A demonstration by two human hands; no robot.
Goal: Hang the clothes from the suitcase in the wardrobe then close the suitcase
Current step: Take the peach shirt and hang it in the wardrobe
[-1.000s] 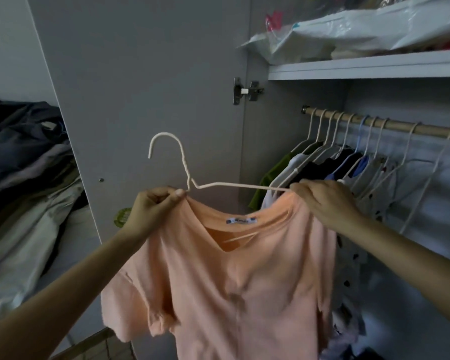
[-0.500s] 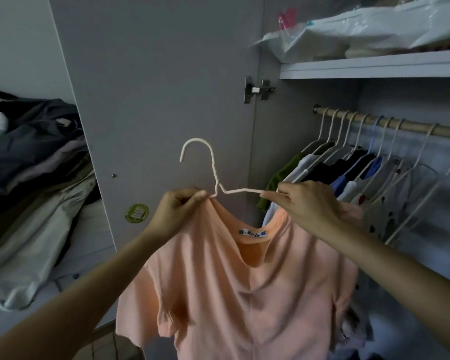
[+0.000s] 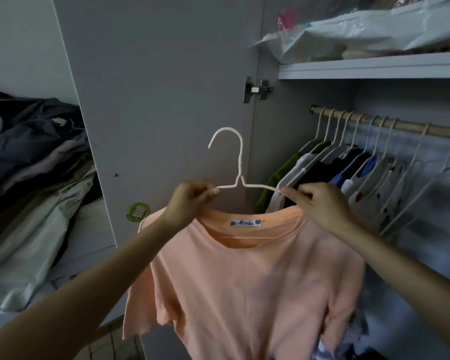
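A peach T-shirt [image 3: 247, 289] hangs in front of me on a white wire hanger [image 3: 238, 162], its label facing me. My left hand [image 3: 187, 203] grips the hanger's left arm at the shirt's shoulder. My right hand [image 3: 320, 203] pinches the hanger's right arm at the other shoulder. The hook points up and left, level with the open wardrobe door [image 3: 153, 100]. The wooden rail [image 3: 390, 124] lies to the right and higher, with several hung garments [image 3: 330, 170] on white hangers. The suitcase is out of view.
A shelf [image 3: 369, 67] above the rail carries plastic-wrapped bundles [image 3: 361, 32]. A heap of dark and pale clothes [image 3: 31, 188] lies at the left. The door hinge [image 3: 256, 89] sits at the wardrobe's edge. More clothes sit low at the wardrobe's bottom right.
The shirt's neck has been pulled over the hanger's shoulders, so both arms now sit inside it. Both hands have risen, and the hanger sits higher and further right in view.
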